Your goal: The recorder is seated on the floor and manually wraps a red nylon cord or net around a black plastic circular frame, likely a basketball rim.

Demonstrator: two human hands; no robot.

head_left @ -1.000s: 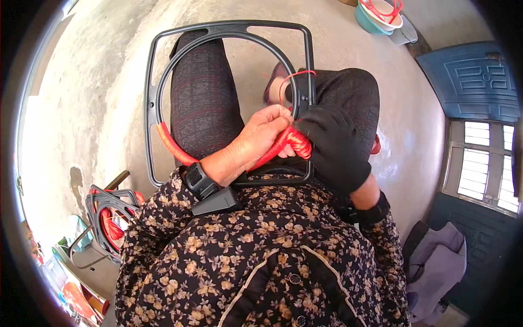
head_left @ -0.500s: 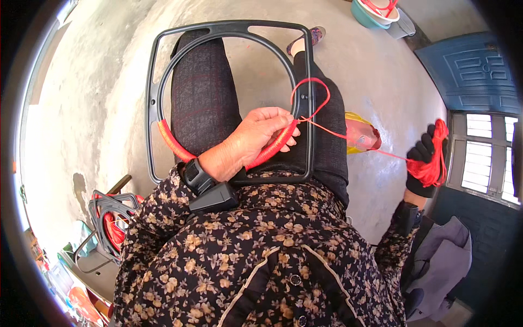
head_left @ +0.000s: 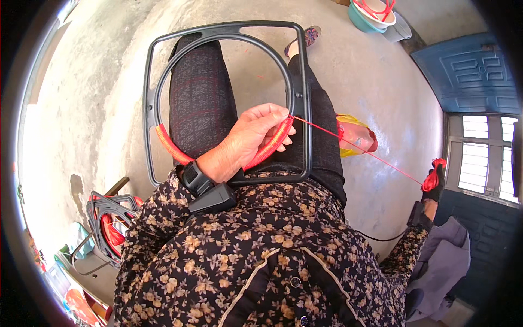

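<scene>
The left hand point(head_left: 248, 139) is closed over the lower right curve of a black plastic frame point(head_left: 148, 109), the fingers pressed onto the red cord wrapping point(head_left: 169, 144) that covers the bottom arc of the frame's inner ring. The frame is rested flat across the seated person's lap, its rounded square outline reaching out past the knees. From just beside the left fingertips a thin red cord point(head_left: 370, 155) is stretched taut to the right and slightly downward. Its far end is gripped in the right hand point(head_left: 434, 182), which is gloved in black, held out well to the side and closed around a small bundle of the same red cord. Below the taut cord, a yellow and red bag point(head_left: 357, 136) is seen on the concrete floor point(head_left: 381, 71) beside the right leg. Stacked bowls point(head_left: 373, 12) are set on the floor at the top, and more black frames wound with red point(head_left: 109, 220) are piled at the lower left.
</scene>
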